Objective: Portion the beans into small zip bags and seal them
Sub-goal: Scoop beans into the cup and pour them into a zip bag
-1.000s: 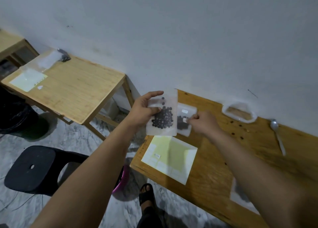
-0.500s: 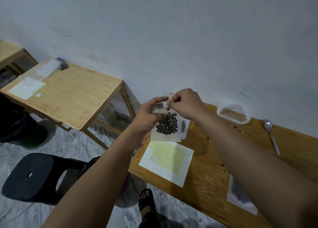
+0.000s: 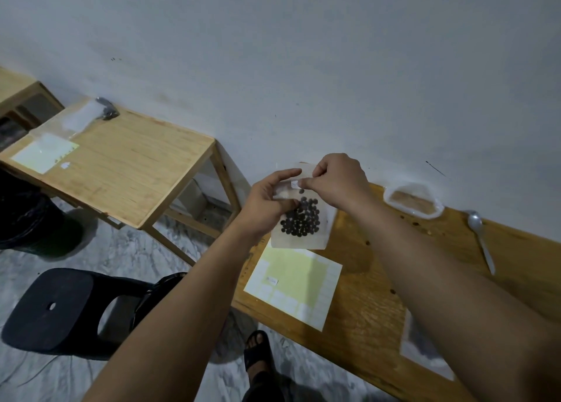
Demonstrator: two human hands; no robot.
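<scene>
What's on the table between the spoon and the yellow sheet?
Mostly bare wood on the table, with a few loose beans scattered between the spoon and the yellow sheet; the right forearm crosses above it. Head view.

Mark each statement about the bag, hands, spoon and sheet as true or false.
1. Both hands hold the bag of beans. True: left hand, right hand.
2. The bag lies flat on the table. False: it is held up above the table.
3. A spoon lies on the table. True.
4. The yellow sheet is on the stool. False: it is on the table.
</scene>
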